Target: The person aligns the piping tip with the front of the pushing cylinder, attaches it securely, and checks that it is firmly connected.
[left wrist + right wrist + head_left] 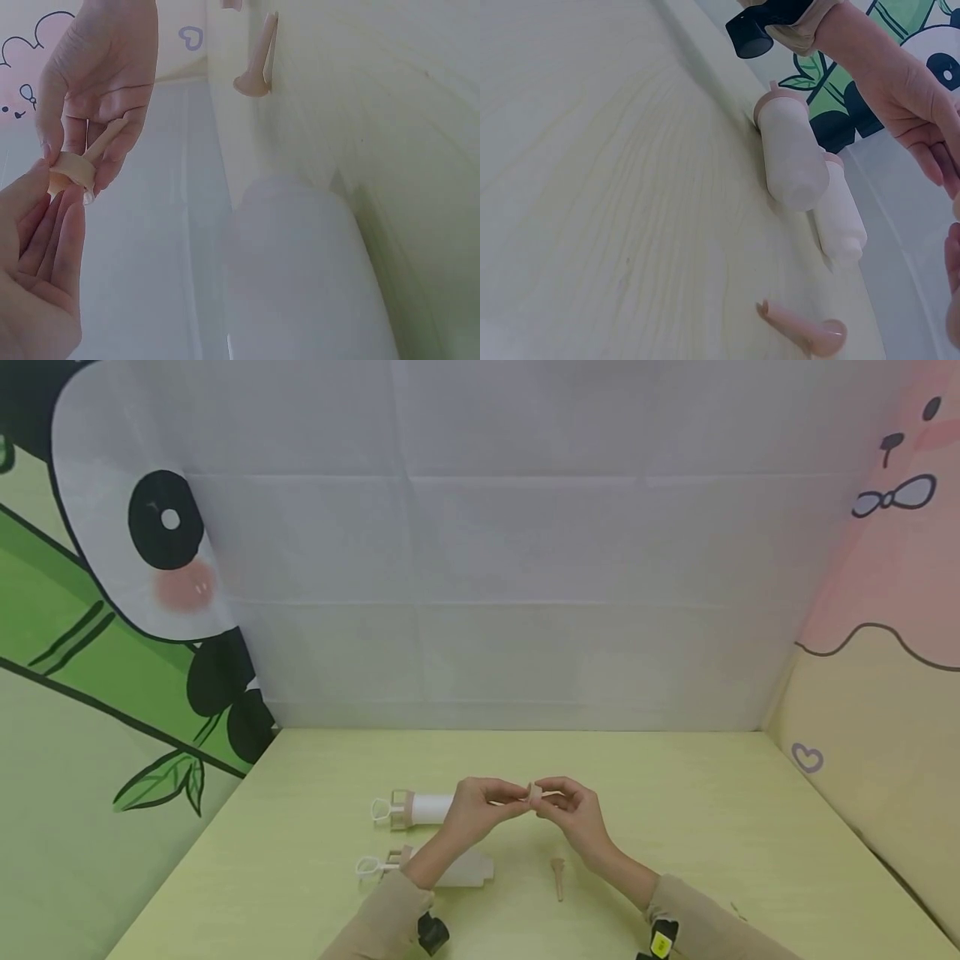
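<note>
Left hand (477, 808) and right hand (577, 817) both pinch the nozzle (76, 166), and one slack grip could drop it!

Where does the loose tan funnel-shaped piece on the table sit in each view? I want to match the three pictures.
Head: the funnel-shaped piece is low, right of centre, below the right hand.
Left wrist: near the top edge, just right of centre.
Right wrist: at the bottom, right of centre.
Shared landmark: a white bottle, left of the piece in head, below it in left wrist, above it in right wrist.
</note>
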A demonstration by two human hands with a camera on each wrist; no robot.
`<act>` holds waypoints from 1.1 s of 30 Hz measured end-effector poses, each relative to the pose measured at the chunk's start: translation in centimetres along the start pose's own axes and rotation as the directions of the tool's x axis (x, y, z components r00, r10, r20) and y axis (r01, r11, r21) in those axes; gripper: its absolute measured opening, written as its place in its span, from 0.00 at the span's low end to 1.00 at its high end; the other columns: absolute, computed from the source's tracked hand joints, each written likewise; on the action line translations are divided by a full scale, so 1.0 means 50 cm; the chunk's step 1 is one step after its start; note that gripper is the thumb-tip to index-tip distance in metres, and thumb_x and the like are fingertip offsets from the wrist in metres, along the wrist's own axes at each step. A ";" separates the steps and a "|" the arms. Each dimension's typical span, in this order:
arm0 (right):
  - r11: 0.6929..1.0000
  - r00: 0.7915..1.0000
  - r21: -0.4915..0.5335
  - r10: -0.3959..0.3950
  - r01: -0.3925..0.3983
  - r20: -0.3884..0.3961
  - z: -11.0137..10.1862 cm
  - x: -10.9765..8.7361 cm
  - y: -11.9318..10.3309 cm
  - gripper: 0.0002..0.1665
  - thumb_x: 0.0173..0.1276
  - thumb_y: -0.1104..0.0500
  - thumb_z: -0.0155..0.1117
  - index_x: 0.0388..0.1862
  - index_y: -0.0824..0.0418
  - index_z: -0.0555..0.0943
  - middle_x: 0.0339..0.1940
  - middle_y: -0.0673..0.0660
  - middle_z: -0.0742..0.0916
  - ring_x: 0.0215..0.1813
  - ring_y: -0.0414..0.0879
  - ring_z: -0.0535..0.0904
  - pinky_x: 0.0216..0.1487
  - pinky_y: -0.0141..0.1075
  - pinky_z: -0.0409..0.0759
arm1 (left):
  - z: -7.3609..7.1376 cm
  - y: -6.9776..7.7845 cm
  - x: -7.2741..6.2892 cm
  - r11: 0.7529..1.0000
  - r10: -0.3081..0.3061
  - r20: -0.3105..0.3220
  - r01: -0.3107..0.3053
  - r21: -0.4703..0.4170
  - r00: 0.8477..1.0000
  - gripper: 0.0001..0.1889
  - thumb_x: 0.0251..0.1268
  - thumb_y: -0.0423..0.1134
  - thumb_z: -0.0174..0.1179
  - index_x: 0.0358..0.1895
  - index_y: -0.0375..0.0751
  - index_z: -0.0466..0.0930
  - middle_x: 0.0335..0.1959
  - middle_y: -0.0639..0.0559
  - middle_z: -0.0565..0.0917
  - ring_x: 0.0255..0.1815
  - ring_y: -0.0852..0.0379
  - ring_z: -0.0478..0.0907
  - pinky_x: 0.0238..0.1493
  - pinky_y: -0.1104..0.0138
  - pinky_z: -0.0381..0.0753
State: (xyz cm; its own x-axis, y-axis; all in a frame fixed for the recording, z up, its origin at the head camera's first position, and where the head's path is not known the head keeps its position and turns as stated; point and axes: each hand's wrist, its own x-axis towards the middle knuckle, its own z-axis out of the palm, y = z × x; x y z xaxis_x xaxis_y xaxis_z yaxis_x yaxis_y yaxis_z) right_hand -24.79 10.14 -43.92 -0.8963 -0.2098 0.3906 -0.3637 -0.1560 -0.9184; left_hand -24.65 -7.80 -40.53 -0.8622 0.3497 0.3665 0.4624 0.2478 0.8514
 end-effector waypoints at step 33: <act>0.990 0.995 -0.107 0.087 -0.092 -0.050 -0.019 -0.002 -0.007 0.18 0.57 0.65 0.66 0.45 0.73 0.76 0.42 0.69 0.81 0.35 0.38 0.81 0.39 0.31 0.80 | -0.239 -0.064 -0.025 0.900 -0.085 -0.044 0.095 0.426 0.995 0.18 0.51 0.40 0.66 0.46 0.38 0.80 0.44 0.45 0.82 0.45 0.48 0.78 0.48 0.55 0.76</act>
State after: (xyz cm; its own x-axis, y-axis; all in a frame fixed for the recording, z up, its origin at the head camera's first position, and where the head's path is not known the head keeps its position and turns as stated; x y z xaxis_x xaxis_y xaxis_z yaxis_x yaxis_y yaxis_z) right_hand -24.82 11.12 -43.68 -0.9363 -0.1737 0.3054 -0.3047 -0.0314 -0.9519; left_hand -27.53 -19.82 -39.21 -0.9065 0.2874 0.3094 0.4221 0.6408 0.6413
